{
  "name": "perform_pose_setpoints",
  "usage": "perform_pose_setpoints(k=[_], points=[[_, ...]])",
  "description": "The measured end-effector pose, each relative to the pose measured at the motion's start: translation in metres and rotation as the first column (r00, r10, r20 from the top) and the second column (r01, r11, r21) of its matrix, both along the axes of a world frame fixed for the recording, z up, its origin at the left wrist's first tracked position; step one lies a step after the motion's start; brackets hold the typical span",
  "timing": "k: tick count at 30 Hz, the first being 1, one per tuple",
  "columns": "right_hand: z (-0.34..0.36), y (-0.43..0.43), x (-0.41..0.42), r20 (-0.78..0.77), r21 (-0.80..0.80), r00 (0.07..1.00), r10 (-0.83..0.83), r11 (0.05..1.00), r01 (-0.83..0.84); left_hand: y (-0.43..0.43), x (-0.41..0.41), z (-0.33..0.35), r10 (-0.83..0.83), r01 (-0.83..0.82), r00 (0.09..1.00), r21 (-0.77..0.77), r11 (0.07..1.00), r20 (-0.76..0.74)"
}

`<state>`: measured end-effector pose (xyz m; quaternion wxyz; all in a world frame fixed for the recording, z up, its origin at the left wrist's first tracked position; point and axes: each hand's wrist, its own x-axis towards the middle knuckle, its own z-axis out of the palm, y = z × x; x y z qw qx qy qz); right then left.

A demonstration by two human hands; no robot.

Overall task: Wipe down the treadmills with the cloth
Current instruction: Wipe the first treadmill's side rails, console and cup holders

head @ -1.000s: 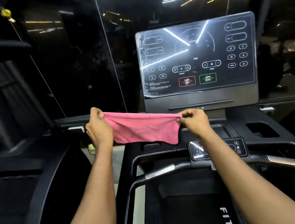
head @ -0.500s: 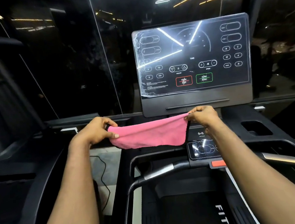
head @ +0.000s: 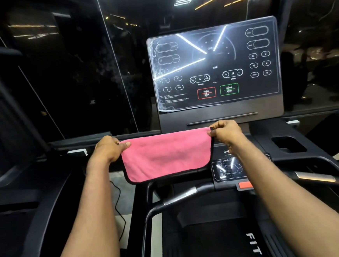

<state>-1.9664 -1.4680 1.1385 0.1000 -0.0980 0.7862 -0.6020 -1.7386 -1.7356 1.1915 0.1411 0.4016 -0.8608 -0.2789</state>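
1. holding a pink cloth (head: 166,155) with a dark hem, the two hands keep it spread flat in the middle of the frame, raised in front of the treadmill (head: 220,112).
2. the left hand (head: 107,149) is at the cloth's upper left corner; its fingers (head: 125,145) are curled and pinch that corner, thumb on top.
3. the right hand (head: 227,134) is at the upper right corner, fingers bent and nipping the hem there.
4. the cloth's top edge runs nearly level just under the base of the screen (head: 214,64), which fills the upper right of the frame with lit outlines, a red pause/stop box and a green quick start box.
5. the cloth's lower edge hangs above the handlebar (head: 180,196); i cannot tell if it touches anything behind it.
6. right of the cloth's lower corner sits a small panel (head: 228,169), with a red tab (head: 245,185) just below it.
7. a dark cable (head: 117,203) trails on the floor beside the left forearm.
8. white lettering (head: 255,245) shows on the deck at the lower right.
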Motion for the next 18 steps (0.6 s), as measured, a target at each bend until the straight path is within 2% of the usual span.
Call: perform_pose_setpoints(k=[4, 7, 10, 12, 13, 16, 18], points=[[0.000, -0.001, 0.004, -0.103, -0.047, 0.994, -0.034, 0.998, 0.029, 0.011, -0.004, -0.011, -0.022, -0.016, 0.953, -0.121, 0.993, -0.301], [0.005, -0.002, 0.017, -0.212, -0.112, 0.977, -0.030, 0.994, 0.006, 0.028, -0.008, -0.012, 0.021, -0.146, 0.794, -0.157, 0.977, -0.607], [0.013, -0.001, 0.030, -0.388, -0.207, 0.915, -0.107, 0.978, 0.026, 0.043, -0.007, -0.004, 0.028, -0.214, 0.674, -0.159, 0.964, -0.738], [0.017, -0.001, 0.037, -0.477, -0.243, 0.863, -0.165, 0.969, 0.051, 0.045, -0.008, 0.003, 0.053, -0.239, 0.623, -0.126, 0.963, -0.780], [0.019, -0.002, 0.040, -0.487, -0.241, 0.855, -0.181, 0.968, 0.068, 0.043, -0.008, 0.006, 0.079, -0.242, 0.631, -0.100, 0.965, -0.771], [0.017, -0.006, 0.042, -0.422, -0.156, 0.887, -0.186, 0.979, 0.131, 0.036, -0.013, 0.008, 0.166, -0.173, 0.778, 0.047, 0.984, -0.606], [0.010, -0.007, 0.037, -0.346, -0.059, 0.924, -0.164, 0.987, 0.153, 0.030, -0.014, -0.001, 0.154, -0.075, 0.820, 0.163, 0.984, -0.551]])
